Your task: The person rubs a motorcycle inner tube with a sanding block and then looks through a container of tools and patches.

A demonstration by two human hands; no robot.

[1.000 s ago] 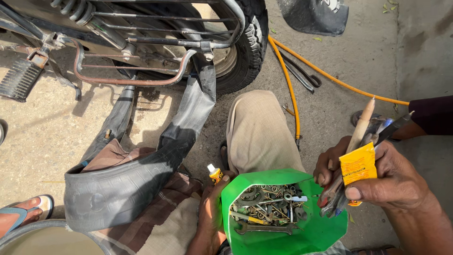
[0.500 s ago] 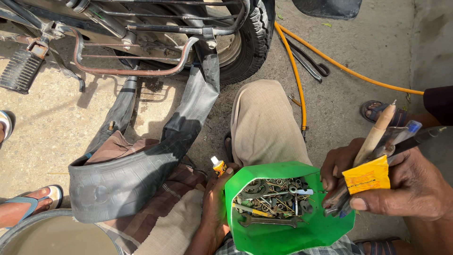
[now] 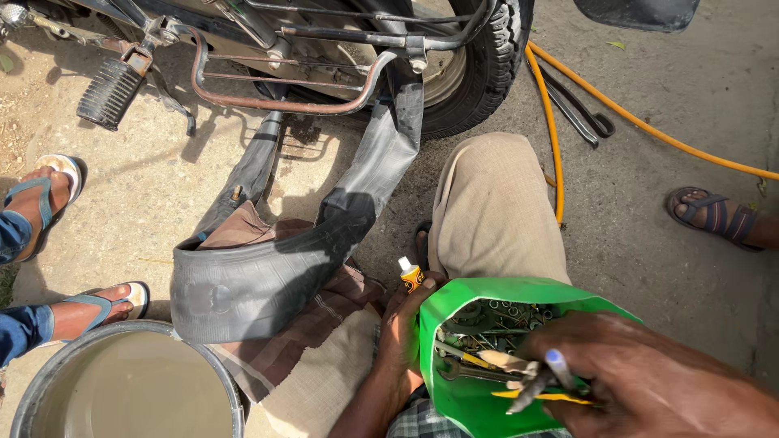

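Leftmost, beside the green tub [image 3: 454,304] that serves as landmark, a round basin of murky water [image 3: 130,389] sits on the concrete floor [image 3: 649,211], with two sandalled feet of another person [image 3: 49,243] farther left. Between basin and tub, a black inner tube [image 3: 260,276] drapes over a brown cloth [image 3: 324,341] on the person's lap, its upper end running up toward the motorcycle wheel [image 3: 479,73] above the tub. Touching the tub's left wall, the left hand [image 3: 402,332] has its fingers wrapped around the tub's side, and a small yellow glue tube with a white cap [image 3: 410,274] stands up from the same grip. Inside the tub lie small metal parts and tools [image 3: 487,332], tangled too closely to name singly. Over the tub's right half, the right hand [image 3: 641,377] has its fingers clenched on a bundle of slim tools [image 3: 535,381], one tipped blue, with something yellow among them, the ends dipping into the tub. A good way to handle this, I judge, is to keep the left hand steady so the tub stays level, and to lower the bundle gently rather than drop it. Right of the tub, a yellow hose [image 3: 649,126] crosses the floor near another sandalled foot [image 3: 714,215].
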